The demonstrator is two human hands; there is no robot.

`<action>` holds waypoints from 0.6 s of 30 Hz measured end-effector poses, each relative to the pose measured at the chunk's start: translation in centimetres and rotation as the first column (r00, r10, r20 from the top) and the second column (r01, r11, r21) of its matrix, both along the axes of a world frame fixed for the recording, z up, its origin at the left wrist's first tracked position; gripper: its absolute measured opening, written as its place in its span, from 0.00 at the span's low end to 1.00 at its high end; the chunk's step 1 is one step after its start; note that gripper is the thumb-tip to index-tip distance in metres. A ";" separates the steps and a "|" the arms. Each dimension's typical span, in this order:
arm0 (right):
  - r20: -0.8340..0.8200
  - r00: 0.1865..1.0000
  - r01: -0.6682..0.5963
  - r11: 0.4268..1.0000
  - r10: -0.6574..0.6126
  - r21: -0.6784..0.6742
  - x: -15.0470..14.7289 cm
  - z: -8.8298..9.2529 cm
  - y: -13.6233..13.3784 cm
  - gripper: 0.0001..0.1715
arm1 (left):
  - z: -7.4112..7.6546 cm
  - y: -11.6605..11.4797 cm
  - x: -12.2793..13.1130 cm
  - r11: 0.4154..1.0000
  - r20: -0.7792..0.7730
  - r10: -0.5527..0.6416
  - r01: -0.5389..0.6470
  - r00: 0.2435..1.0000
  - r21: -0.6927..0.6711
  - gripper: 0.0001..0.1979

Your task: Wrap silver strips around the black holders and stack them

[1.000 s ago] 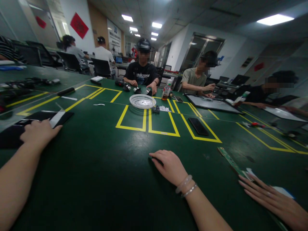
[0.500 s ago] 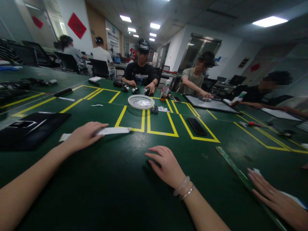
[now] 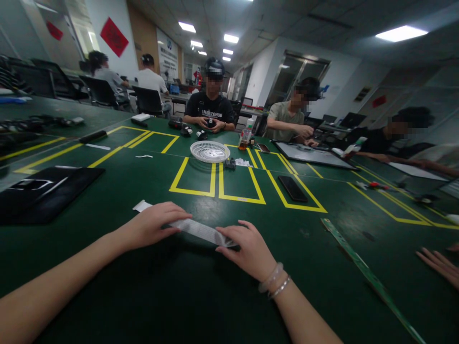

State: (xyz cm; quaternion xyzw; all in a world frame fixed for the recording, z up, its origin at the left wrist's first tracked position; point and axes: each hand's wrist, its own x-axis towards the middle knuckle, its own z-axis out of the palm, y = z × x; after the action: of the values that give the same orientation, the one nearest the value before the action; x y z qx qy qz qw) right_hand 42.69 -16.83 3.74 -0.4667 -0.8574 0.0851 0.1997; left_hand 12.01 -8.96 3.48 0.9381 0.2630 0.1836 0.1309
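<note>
Between my hands, low over the green table, is a long narrow white strip [image 3: 201,231] with faint grey print, perhaps a flat packet. My left hand [image 3: 155,225] closes around its left part, and a pale end pokes out behind the fingers. At the strip's right end, the thumb and fingers of my right hand [image 3: 250,246] pinch it. The strip slants slightly down to the right. Two bracelets sit on my right wrist.
Yellow tape outlines mark the green table [image 3: 150,296]. A white basket [image 3: 193,152], a bottle [image 3: 245,136], a phone [image 3: 292,188], a black case [image 3: 46,200] and a long green strip [image 3: 362,265] lie around. Another person's hand [image 3: 439,263] rests at right; co-workers sit opposite.
My left hand has brought the white strip right and nearer me, and my right hand has taken its other end. The other person's hand at right has left the green strip.
</note>
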 end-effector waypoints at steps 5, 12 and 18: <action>0.030 0.999 -0.012 1.000 0.012 -0.007 0.0 0.0 0.0 0.24 | -0.2 -0.3 0.4 0.999 0.017 -0.033 0.033 0.999 -0.025 0.21; 0.031 0.999 -0.045 0.999 0.045 -0.003 -0.4 -0.1 -0.2 0.25 | -0.3 -0.7 0.9 0.996 0.066 -0.061 0.065 0.996 -0.056 0.17; -0.089 0.996 0.014 0.999 -0.011 0.034 -0.3 0.0 -0.1 0.17 | -0.2 0.1 0.1 0.999 0.043 -0.021 0.023 0.999 -0.048 0.20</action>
State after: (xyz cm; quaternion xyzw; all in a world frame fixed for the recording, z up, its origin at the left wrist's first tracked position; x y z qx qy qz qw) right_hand 42.35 -16.90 3.71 -0.4642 -0.8460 0.0895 0.2465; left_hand 12.07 -8.87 3.24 0.9334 0.2541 0.1956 0.1611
